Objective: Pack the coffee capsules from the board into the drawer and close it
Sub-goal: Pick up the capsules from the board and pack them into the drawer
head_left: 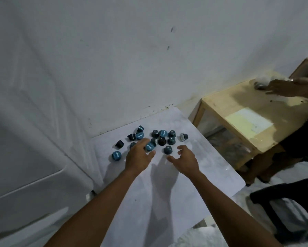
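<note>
Coffee capsules [171, 134] scattered on far half of white board [185, 184], left hand [138, 156] over them, thumb and fingers flanking one blue-lidded capsule [150, 146], grip cannot tell, right hand [185, 160] spread, empty, beside another.

Print on capsule lids [116, 155], seemingly unreadable

Capsules [150, 139] crowd the board's [167, 193] far end; its near half lies bare; wall [114, 68] close behind.

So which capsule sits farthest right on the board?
The dark capsule lying on its side, pale striped foil showing, apart from the others.
</note>
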